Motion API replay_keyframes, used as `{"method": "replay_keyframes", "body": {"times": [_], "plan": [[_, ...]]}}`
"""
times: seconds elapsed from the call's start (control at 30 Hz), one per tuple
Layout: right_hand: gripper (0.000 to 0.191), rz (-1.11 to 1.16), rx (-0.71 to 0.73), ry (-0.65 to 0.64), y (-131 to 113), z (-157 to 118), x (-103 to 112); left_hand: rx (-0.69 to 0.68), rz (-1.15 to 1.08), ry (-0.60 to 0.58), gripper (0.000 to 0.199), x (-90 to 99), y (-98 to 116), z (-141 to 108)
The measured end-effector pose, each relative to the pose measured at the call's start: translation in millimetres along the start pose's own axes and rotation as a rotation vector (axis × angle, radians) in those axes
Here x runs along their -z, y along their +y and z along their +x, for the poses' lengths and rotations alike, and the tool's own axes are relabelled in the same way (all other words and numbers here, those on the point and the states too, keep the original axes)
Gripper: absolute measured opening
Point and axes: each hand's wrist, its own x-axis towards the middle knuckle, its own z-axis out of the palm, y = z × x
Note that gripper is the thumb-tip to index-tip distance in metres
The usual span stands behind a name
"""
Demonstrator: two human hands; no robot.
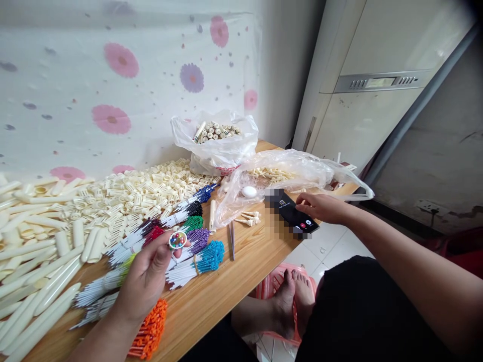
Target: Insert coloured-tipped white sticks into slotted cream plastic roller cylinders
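Note:
My left hand (151, 269) is closed, pinching a small round white piece with several coloured dots (177, 241) on its face, like the end of a multicolour pen. Below and around this hand lie banded bundles of white-stemmed refills: turquoise (212, 255), purple (198, 240), green (193, 222) and orange (150, 329). My right hand (315, 207) has its fingers curled at the edge of a black phone (290, 211), whose screen shows call buttons. Its thumb is hidden. The phone lies at the table's edge, partly blurred out.
Cream clip barrels (113, 196) and long cream tubes (41, 281) heap along the wall. A white bag (222, 156) of pen parts stands behind a clear plastic bag (302, 168). Tweezers (231, 241), a white oval object (249, 192) and small cream pieces (249, 218) lie on the wooden table (211, 306).

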Motion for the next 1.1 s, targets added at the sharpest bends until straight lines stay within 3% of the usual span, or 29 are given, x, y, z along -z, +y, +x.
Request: {"method": "replay_keyframes", "body": {"times": [0.13, 0.3, 0.4, 0.47, 0.53, 0.8, 1.1], "plan": [[0.022, 0.003, 0.014, 0.034, -4.8, 0.2, -0.5, -0.023, 0.022, -0.006, 0.048, 1.2, -0.5, 1.0], [0.016, -0.043, 0.059, 0.201, -23.3, 1.4, 6.7, -0.02, 0.018, 0.009, 0.047, 1.1, -1.5, 0.8], [0.019, -0.042, 0.277, 0.26, -46.1, 9.2, 8.3, -0.002, 0.025, 0.017, 0.046, -1.3, 0.1, -0.1], [0.021, -0.066, 0.443, 0.238, -63.1, 20.2, 6.5, 0.001, 0.023, 0.023, 0.047, -3.2, 1.3, -0.6], [0.022, -0.092, 0.508, 0.194, -79.0, 36.4, 3.9, 0.003, 0.006, 0.044, 0.047, -5.0, 2.4, -1.2], [0.021, -0.189, 0.488, 0.152, -122.1, 116.5, -11.1, 0.023, 0.013, 0.07, 0.051, -6.8, 7.1, -3.3], [0.025, -0.282, 0.492, 0.146, -138.3, 131.2, -33.7, 0.039, 0.013, 0.138, 0.055, -4.1, -3.2, -1.2]]}}
